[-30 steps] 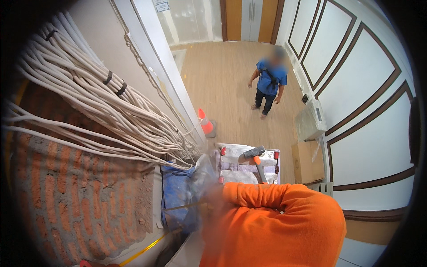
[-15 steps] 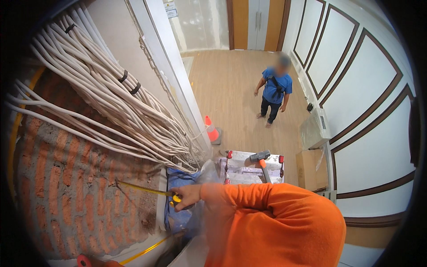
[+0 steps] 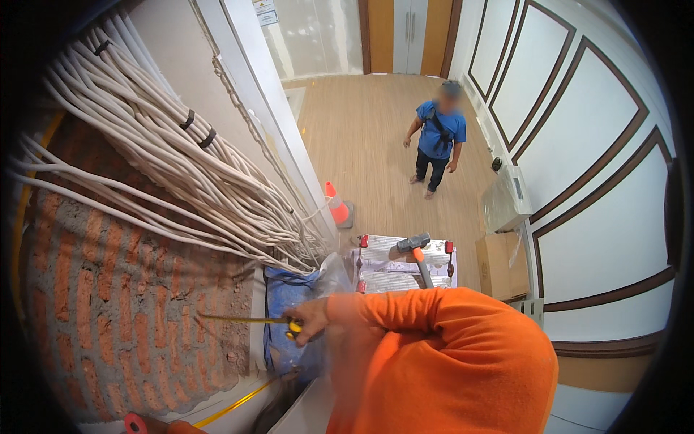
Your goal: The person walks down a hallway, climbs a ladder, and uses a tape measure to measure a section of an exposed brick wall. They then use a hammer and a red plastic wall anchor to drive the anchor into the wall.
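My right hand [image 3: 309, 320], at the end of an orange sleeve [image 3: 448, 340] that reaches in from the right, is closed around a yellow and black tape measure [image 3: 294, 328]. Its pulled-out blade [image 3: 242, 319] runs left, nearly level, with the end at the rough brick wall [image 3: 137, 325]. Whether the blade tip touches the bricks I cannot tell. Beneath the hand is blue sheeting [image 3: 282, 289] with clear plastic [image 3: 329, 278] around it. My left hand does not show.
Thick white cables [image 3: 195, 159] hang above the bricks. A sledgehammer [image 3: 414, 244] lies on a ladder platform [image 3: 383, 249]. Beyond are a traffic cone [image 3: 336, 204], a person in blue [image 3: 439, 134] and a cardboard box [image 3: 502, 264]. A red cylindrical thing [image 3: 135, 424] shows at lower left.
The tape blade has swung from a slant to nearly level. My right hand stays closed on the tape measure, and the whole view has shifted slightly.
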Demonstrator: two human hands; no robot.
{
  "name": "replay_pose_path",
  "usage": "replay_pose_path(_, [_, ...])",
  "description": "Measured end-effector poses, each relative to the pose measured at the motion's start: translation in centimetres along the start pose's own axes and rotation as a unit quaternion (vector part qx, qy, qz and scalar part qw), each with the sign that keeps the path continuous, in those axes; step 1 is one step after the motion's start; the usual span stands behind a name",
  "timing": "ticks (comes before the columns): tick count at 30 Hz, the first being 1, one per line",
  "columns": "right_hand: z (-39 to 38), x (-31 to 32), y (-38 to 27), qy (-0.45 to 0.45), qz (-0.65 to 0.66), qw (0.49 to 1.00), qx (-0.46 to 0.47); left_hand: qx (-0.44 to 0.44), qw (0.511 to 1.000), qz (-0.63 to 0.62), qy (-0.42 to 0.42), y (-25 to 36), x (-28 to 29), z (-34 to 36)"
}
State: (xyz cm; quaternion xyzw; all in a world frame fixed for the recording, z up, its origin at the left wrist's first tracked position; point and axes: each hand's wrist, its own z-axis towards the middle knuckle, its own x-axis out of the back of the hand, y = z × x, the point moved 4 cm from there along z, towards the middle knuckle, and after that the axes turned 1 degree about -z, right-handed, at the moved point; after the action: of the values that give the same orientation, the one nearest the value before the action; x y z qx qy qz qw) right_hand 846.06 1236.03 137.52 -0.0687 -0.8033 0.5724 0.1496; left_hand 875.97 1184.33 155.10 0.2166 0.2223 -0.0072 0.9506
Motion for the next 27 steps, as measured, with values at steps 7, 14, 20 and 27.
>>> replay_pose_path(7, [-5.0, -0.2, 8.4, 0.033, -0.11, 0.993, -0.01, -0.177, 0.927, 0.324, -0.068, -5.0, 2.9, 1.4])
replay_pose_path(14, [-12.1, 2.5, 12.3, 0.05, -0.044, 0.994, -0.082, -0.347, 0.807, 0.476, -0.042, -7.5, 4.4, 3.6])
replay_pose_path(20, [-18.9, 4.6, 14.0, 0.197, -0.036, 0.96, -0.194, -0.34, 0.826, 0.446, -0.057, -0.5, 0.5, 1.0])
replay_pose_path(27, [-21.2, 4.3, 15.2, 0.252, 0.024, 0.932, -0.26, -0.308, 0.834, 0.448, -0.093, -4.2, 1.8, 2.7])
